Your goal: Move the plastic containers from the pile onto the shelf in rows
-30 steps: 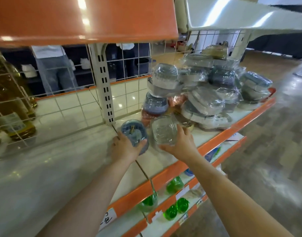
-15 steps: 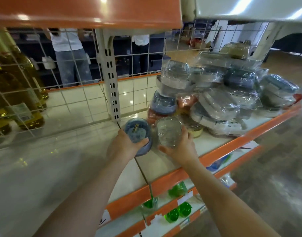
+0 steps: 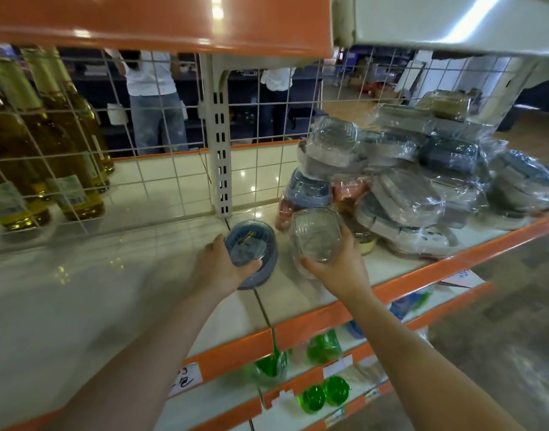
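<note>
Plastic containers, two of them, are up in the hands over the shelf [image 3: 117, 275] near its front edge. Left hand [image 3: 218, 269] is wrapped around a blue round container [image 3: 251, 251], right hand [image 3: 338, 269] grips a clear ribbed container [image 3: 316, 234] just beside it. Shrink-wrapped pile [image 3: 416, 181] sits toward the shelf's right end. Oil bottles [image 3: 46, 144] stand behind the wire grid at the back left.

Shop, tiered shelves [image 3: 453, 265], price labels [image 3: 186, 376], bottles [image 3: 64, 150]
</note>
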